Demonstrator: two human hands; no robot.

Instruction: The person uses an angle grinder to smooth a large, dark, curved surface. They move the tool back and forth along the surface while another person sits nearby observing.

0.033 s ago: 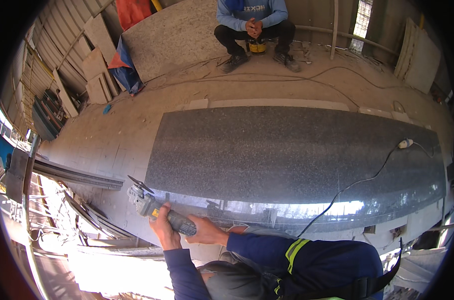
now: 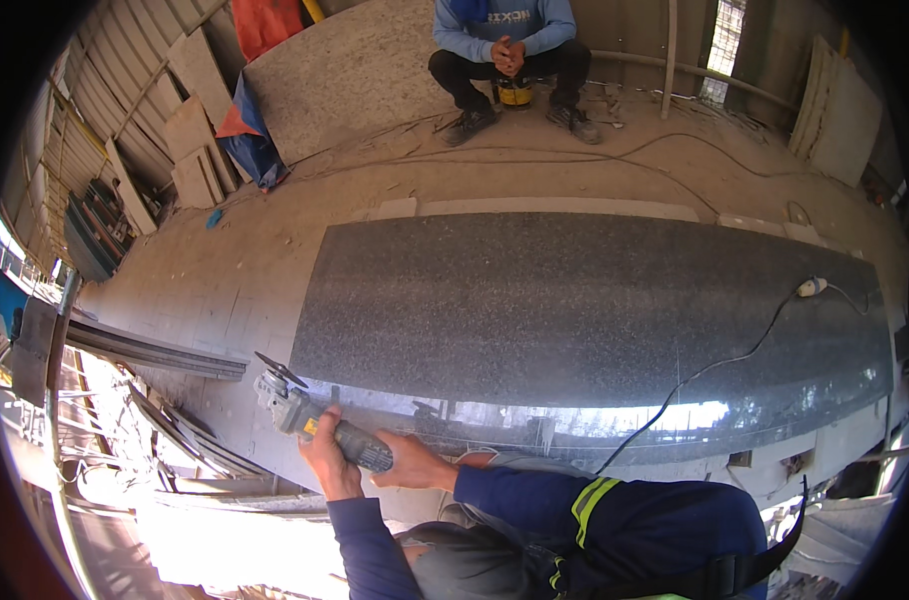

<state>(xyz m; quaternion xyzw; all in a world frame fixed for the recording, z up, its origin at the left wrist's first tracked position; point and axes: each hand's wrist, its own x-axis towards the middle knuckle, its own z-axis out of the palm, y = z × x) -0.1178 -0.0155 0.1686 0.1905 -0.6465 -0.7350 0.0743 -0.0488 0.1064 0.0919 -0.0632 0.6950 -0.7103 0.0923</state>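
Left fingers and right fingers wrap a grey, metal-headed angle grinder, its thin disc near the speckled dark-grey stone slab's left edge; seated person in light-blue top beyond.

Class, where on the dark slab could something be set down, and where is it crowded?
The dark slab looks bare across its broad middle, between its far edge and the black cable. It is tighter at the right, around the pale connector, and by the near left corner, where the left hand and right hand grip the angle grinder.
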